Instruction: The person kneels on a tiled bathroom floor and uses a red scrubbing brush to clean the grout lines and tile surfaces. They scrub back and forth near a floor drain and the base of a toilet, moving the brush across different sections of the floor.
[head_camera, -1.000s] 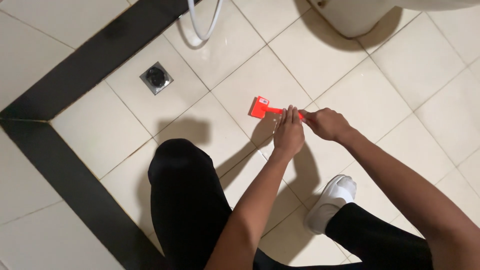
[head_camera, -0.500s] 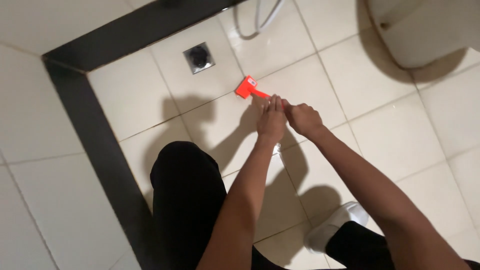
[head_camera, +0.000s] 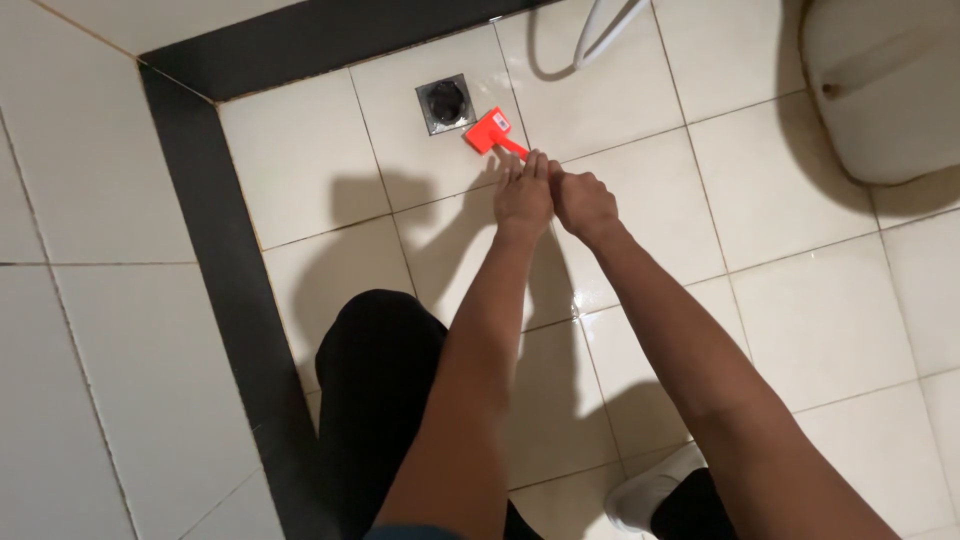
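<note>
Both hands meet over the handle of a small red scraper (head_camera: 492, 133). The right hand (head_camera: 583, 203) is clenched around the handle's end; the left hand (head_camera: 523, 196) lies on top, fingers extended and pressing down. The scraper's flat head rests on the cream floor tile (head_camera: 620, 95), just beside the square floor drain (head_camera: 445, 102). Compared with a second ago, the tool has travelled across the tile toward the drain, suggesting a pushing stroke nearing its end. A white hose (head_camera: 600, 30) and toilet base (head_camera: 885, 90) lie beyond.
</note>
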